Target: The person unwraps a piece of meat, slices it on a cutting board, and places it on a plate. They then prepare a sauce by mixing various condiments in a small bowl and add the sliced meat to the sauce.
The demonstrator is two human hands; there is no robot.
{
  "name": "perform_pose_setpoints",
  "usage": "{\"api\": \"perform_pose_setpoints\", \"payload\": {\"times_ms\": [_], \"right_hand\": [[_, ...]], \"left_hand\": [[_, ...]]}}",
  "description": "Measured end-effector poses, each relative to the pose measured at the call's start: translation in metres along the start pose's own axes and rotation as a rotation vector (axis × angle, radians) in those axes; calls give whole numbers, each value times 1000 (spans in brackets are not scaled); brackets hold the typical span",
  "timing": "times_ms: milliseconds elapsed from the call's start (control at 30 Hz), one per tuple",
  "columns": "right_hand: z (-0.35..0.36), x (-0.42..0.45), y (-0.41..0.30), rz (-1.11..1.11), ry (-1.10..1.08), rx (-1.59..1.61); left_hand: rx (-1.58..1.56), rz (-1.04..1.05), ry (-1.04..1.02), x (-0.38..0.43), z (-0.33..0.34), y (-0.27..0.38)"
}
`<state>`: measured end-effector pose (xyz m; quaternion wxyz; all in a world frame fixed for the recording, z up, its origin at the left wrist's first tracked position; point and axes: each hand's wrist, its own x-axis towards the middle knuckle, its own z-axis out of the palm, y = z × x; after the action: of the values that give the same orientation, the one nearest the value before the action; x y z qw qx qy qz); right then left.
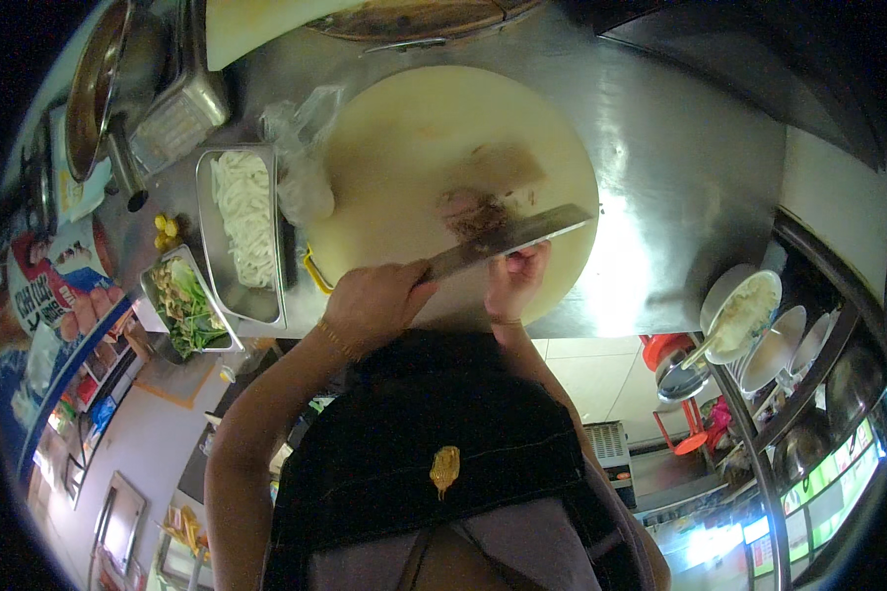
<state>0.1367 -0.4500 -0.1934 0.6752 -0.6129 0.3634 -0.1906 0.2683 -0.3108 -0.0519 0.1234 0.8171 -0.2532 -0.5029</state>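
My left hand [375,304] grips the handle of a broad-bladed kitchen knife [514,235], which slants up to the right over a round pale cutting board [414,133]. On the near side of the blade, my right hand [519,277] has its fingers curled close to the metal. Blur hides whether those fingers touch the blade or pinch something. Just beyond the blade lies a piece of dark brown meat [474,213], partly covered by it. A wet brownish stain and small scraps mark the board around the meat.
Left of the board stand a steel tray of white noodles [242,218], a smaller tray of leafy greens [185,299] and a crumpled plastic bag [299,177]. A pan [100,96] sits at far left. A bowl of white food [743,314] is at right, beyond the steel counter [665,185].
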Motion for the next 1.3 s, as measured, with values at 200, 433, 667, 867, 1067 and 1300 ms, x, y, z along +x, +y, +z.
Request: {"api": "perform_pose_setpoints", "payload": {"times_ms": [200, 433, 667, 867, 1067, 1300], "right_hand": [[1, 1, 4, -9, -7, 73], [0, 3, 8, -60, 6, 67], [-9, -2, 7, 116, 8, -133], [-11, 0, 10, -80, -13, -214], [-5, 3, 2, -53, 23, -84], [-11, 0, 18, -60, 1, -34]], "left_hand": [[-12, -32, 6, -29, -6, 0], [76, -69, -105, -6, -4, 8], [109, 168, 190, 52, 39, -15], [28, 103, 155, 37, 14, -1], [43, 26, 96, -24, 5, 0], [37, 42, 92, -22, 4, 1]]}}
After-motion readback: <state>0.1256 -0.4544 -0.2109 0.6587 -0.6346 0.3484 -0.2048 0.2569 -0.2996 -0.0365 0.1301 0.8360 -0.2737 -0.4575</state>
